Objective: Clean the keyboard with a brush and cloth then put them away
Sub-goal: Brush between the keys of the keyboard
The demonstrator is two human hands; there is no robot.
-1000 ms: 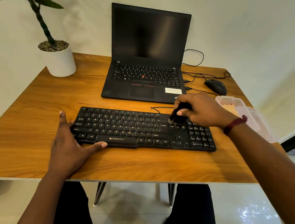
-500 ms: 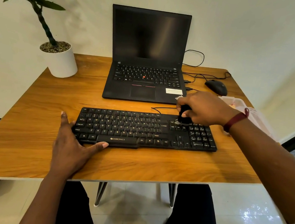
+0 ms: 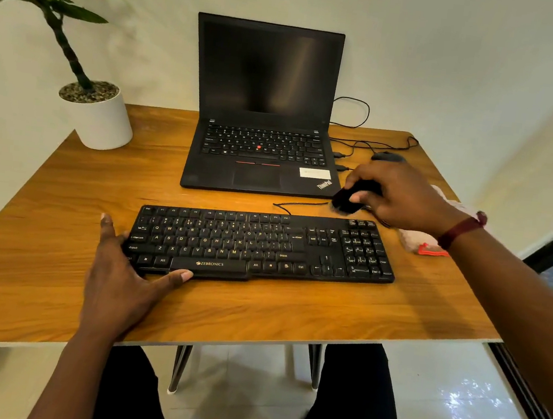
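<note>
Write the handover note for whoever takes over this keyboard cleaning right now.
Left hand: flat on the front left corner of the keyboard, apparently steadying it.
Right hand: grips the black brush, off the keys beyond the far edge, near the laptop.
Cloth: pink, lying on the table right of the keyboard, partly under the right wrist.
Done: how much brushing is done cannot be told.
Left: any remaining brushing, the wipe with the cloth, then put both away.

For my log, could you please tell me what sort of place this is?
Probably a home or office workstation: a wooden desk holding an open laptop, a wired keyboard and a potted plant.
</note>
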